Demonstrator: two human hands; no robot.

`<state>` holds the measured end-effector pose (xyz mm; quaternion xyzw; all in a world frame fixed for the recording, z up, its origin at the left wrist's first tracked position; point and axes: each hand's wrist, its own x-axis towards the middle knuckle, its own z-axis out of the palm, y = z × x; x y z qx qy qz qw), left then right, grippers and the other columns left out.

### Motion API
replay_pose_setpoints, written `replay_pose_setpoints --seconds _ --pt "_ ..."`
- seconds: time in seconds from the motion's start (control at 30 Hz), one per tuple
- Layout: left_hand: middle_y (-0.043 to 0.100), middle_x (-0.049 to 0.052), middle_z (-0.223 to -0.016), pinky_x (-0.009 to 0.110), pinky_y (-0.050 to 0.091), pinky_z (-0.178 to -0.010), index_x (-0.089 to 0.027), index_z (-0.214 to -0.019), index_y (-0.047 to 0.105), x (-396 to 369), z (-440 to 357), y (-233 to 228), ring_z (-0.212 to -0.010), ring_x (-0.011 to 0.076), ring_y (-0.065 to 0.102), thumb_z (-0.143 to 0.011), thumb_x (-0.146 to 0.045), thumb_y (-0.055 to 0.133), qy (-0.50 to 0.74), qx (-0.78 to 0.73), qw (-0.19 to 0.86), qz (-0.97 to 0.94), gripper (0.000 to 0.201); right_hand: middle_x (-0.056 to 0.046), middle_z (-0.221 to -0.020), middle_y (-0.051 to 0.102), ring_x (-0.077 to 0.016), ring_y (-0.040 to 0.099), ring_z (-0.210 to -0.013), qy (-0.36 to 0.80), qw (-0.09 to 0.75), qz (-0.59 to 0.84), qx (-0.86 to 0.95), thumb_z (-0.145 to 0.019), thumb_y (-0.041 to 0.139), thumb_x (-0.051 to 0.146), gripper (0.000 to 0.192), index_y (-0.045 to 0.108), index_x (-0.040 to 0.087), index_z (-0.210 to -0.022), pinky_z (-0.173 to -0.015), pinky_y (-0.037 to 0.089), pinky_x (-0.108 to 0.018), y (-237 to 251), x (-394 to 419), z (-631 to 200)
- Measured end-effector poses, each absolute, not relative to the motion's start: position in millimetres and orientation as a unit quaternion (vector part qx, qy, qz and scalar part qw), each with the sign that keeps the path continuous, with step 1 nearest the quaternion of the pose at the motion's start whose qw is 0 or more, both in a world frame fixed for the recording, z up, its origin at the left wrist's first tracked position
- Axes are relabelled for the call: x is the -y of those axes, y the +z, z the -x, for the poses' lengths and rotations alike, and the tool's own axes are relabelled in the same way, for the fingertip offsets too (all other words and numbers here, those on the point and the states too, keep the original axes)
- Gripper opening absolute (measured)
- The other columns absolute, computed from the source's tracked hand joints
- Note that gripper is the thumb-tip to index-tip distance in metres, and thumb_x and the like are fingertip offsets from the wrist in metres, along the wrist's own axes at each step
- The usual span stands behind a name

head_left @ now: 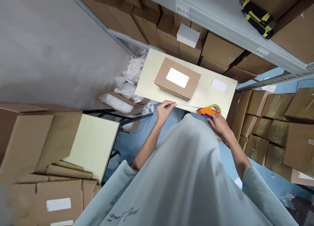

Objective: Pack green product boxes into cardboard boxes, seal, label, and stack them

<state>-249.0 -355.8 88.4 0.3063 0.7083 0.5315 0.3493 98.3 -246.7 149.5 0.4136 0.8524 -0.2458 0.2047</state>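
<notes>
The orange tape dispenser [205, 112] is at the near right edge of the bench [148, 84], a yellowish tape roll [216, 107] mounted in it; whether it touches the surface I cannot tell. The right hand [218, 122] is wrapped around its rear, while the left hand [164, 112] pinches the end of a thin tape strip [186, 106] drawn out along the front edge. The dispenser looks light and stiff, best gripped by its body, clear of the cutting end; the strip should be limp and clingy, best taken by its very tip. Just beyond lies a closed carton [162, 76], probably stiff-walled, its weight unreadable, with opposite sides offering the surest hold. Its white label [177, 77] shows an orange mark but no legible print. A white slip [219, 85] lies to its right. Farther up, handwritten shelf tags read roughly "D2-5-6" [182, 8] and "D2-5-5" [261, 52]; the script on the shirt [188, 173] is illegible.
</notes>
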Motion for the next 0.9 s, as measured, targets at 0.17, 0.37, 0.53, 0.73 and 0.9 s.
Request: replay_pose_setpoints --seconds 0.17,0.37,0.53,0.73,0.9 --pt "0.082 0.004 -0.093 0.029 0.050 -0.076 -0.021 -0.087 0.085 360.8 230.7 54.4 -0.082 0.0168 0.069 -0.089 -0.017 0.089 0.556 -0.729 0.314 -0.248 0.006 -0.023 -0.124 0.078 -0.0392 0.071 -0.123 -0.253 0.218 -0.420 -0.844 -0.118 0.048 0.044 0.036 0.066 0.014 -0.127 -0.112 0.054 -0.049 121.3 259.0 -96.3" --pt "0.081 0.005 -0.097 0.029 0.050 -0.077 -0.020 -0.092 0.086 345.3 209.4 11.1 -0.082 0.0161 0.066 -0.092 -0.013 0.085 0.585 -0.742 0.272 -0.181 0.007 -0.025 -0.126 0.076 -0.0394 0.072 -0.122 -0.211 0.184 -0.472 -0.836 -0.118 0.047 0.045 0.040 0.063 0.010 -0.132 -0.108 0.058 -0.050 83.6 264.9 -84.6" --pt "0.083 0.006 -0.101 0.029 0.053 -0.081 -0.020 -0.093 0.085 322.8 204.2 -21.2 -0.085 0.0169 0.068 -0.093 -0.013 0.084 0.603 -0.741 0.251 -0.155 0.007 -0.028 -0.128 0.075 -0.0388 0.071 -0.120 -0.184 0.150 -0.498 -0.834 -0.118 0.046 0.046 0.046 0.062 0.007 -0.137 -0.108 0.058 -0.052 52.2 268.4 -79.2" --pt "0.085 0.006 -0.104 0.030 0.056 -0.088 -0.023 -0.092 0.086 302.5 207.6 -41.9 -0.089 0.0191 0.072 -0.094 -0.015 0.083 0.600 -0.752 0.233 -0.143 0.009 -0.025 -0.122 0.078 -0.0396 0.072 -0.119 -0.157 0.106 -0.526 -0.829 -0.116 0.047 0.045 0.046 0.065 0.009 -0.139 -0.107 0.058 -0.054 20.1 274.2 -74.5" --pt "0.085 0.006 -0.102 0.029 0.057 -0.089 -0.021 -0.092 0.085 286.4 206.9 -52.0 -0.089 0.0189 0.073 -0.093 -0.014 0.083 0.597 -0.756 0.236 -0.131 0.007 -0.027 -0.125 0.078 -0.0394 0.074 -0.121 -0.134 0.125 -0.537 -0.823 -0.118 0.046 0.043 0.048 0.065 0.007 -0.143 -0.105 0.058 -0.049 15.1 268.6 -68.4"
